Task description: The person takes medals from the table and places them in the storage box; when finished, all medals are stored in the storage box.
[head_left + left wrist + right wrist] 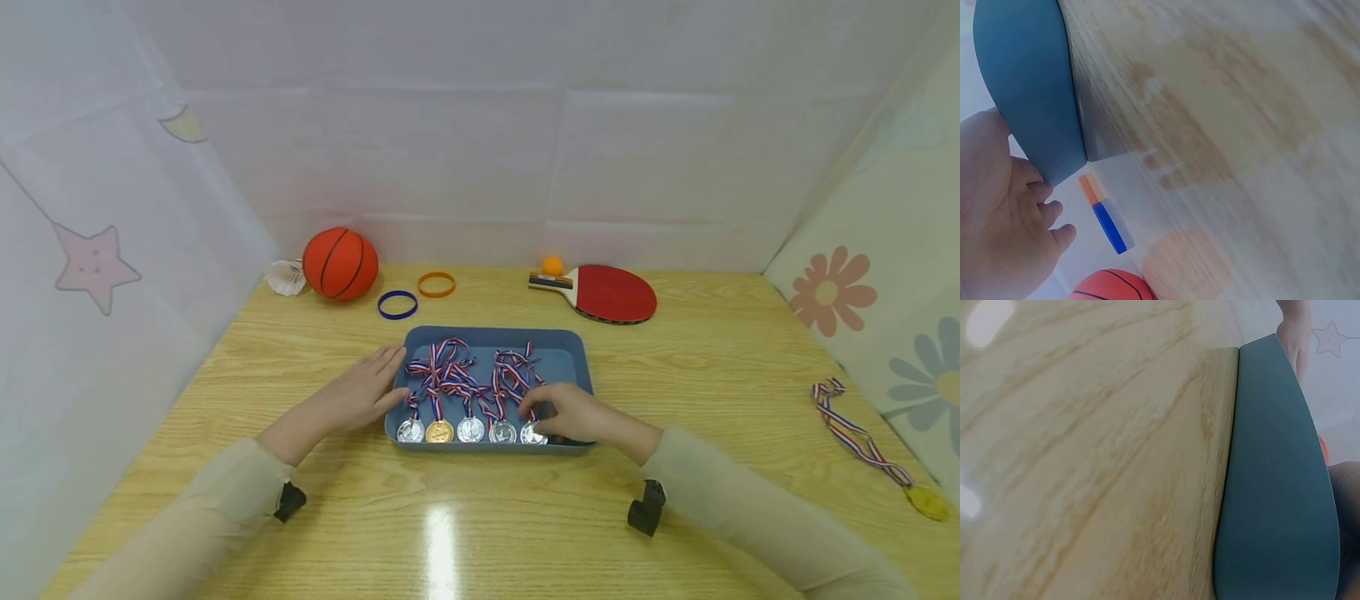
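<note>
A blue-grey tray (487, 337) holds several medals with red, white and blue striped ribbons, their discs lined up along its near side. One is a gold medal (439, 431); the others look silver. My left hand (369, 388) rests against the tray's left side, fingers extended along the outside and thumb at the rim. The left wrist view shows that hand (1010, 219) beside the tray wall (1029, 75). Inside the tray's right end, my right hand (573, 412) has curled fingers at the rightmost silver medal (533, 433), partly covering it. The tray wall (1275, 487) hides most of that hand in the right wrist view.
Behind the tray lie a blue wristband (397, 305), an orange wristband (437, 285), a basketball (341, 263) and a shell (285, 277). A red paddle (617, 293) and an orange ball (552, 265) sit back right. Another gold medal (927, 502) lies at the right edge.
</note>
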Tool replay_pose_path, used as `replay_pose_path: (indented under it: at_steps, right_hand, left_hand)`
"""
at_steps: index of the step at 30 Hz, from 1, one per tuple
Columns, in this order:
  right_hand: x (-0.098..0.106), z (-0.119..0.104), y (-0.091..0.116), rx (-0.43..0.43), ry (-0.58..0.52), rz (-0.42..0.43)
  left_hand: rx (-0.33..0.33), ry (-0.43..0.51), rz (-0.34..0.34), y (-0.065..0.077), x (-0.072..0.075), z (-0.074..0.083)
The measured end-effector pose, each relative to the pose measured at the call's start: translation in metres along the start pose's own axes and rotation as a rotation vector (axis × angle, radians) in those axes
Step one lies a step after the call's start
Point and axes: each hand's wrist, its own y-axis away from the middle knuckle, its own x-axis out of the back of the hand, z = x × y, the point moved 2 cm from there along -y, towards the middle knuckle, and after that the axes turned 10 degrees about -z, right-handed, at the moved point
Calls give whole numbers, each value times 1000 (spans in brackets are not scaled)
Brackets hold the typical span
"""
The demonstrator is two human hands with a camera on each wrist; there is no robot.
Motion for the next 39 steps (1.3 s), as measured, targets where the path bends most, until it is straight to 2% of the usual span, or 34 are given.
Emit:
replay_pose_path:
  at_steps: [7, 11, 19, 29, 36, 39]
  right_hand:
    - [-1, 1, -2, 69, 139, 23]
    - [-1, 2, -2, 80, 191, 31]
    - [-1, 1, -1, 68, 192, 20]
    - [5, -1, 4, 46, 102, 7]
    - [25, -8, 22, 59, -159, 23]
    - [39, -11, 35, 88, -222, 65]
  left_hand:
    - [5, -4, -11, -1, 0, -1]
    - [8, -2, -15, -1, 0, -1]
    - [2, 3, -4, 0, 0, 0]
    - [0, 1, -5, 0, 1, 1]
    - [0, -13, 7, 1, 0, 0]
    - [-4, -11, 10, 1, 0, 0]
